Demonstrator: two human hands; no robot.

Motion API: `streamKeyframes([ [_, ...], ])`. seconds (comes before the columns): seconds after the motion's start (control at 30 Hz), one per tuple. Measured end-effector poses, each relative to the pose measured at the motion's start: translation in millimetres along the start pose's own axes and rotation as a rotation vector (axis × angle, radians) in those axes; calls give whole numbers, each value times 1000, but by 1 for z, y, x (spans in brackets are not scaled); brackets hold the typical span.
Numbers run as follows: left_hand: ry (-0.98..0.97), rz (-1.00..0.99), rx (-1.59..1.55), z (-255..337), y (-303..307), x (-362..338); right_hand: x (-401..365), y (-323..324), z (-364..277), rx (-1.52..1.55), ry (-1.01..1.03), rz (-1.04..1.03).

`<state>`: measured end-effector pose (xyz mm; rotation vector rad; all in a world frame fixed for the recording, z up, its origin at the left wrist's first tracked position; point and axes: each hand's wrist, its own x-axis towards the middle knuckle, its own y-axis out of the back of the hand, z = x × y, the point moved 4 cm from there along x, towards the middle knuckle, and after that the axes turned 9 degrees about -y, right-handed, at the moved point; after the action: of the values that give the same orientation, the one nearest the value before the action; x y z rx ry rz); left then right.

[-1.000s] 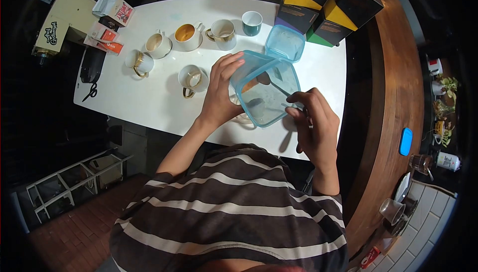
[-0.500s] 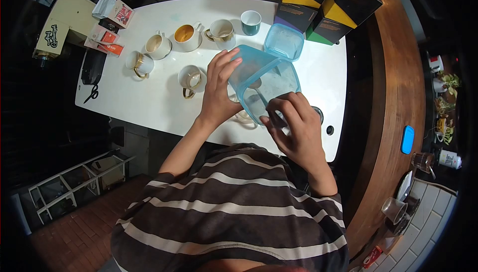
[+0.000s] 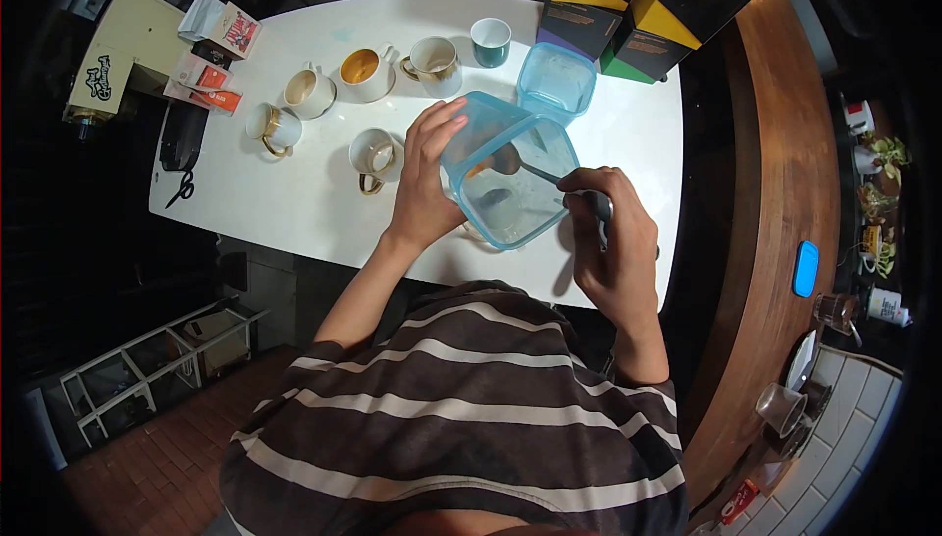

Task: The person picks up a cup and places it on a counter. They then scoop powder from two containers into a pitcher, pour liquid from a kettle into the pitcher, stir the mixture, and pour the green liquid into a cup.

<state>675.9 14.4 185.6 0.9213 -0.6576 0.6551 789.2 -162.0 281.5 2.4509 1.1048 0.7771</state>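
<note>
Blue container (image 3: 530, 210), tilted above the counter (image 3: 275, 187)
Your left hand (image 3: 424, 183) grips it; your right hand (image 3: 620, 241) holds a spoon (image 3: 537, 172) reaching inside.

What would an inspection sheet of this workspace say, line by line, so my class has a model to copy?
Surface: white table, glossy, with light reflections.
Job's things: blue plastic container, tilted, spoon inside; six mugs upright, including a teal one.
Clutter: black scissors at the left edge; dark boxes at the far edge; a second blue container near them.
Hands: left hand steadies the tilted container; right hand grips the spoon, fingers closed.
Cables: nothing seen on the table; dark areas cannot be judged.
Surroundings: wooden counter to the right.
</note>
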Motion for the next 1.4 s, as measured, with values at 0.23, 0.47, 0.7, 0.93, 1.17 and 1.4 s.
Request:
streamKeyframes([
  [0.23, -28, -25, 62, 3, 0, 3, -6, -14, 1, -119, 71, -3],
  [0.47, -5, -31, 56, 0, 3, 1, -15, -21, 5, 32, -40, 0],
  [0.7, -14, 14, 15, -3, -1, -2, -29, -16, 29, 384, -300, 158],
  [0.93, 43, -10, 19, -2, 0, -2, -37, -6, 53, 619, -401, 257],
  [1.17, 27, -9, 52, -2, 1, -4, -39, -13, 63, 706, -400, 292],
  [1.4, 39, -15, 62, -1, 3, -6, -42, -11, 65, 575, -323, 308],
])
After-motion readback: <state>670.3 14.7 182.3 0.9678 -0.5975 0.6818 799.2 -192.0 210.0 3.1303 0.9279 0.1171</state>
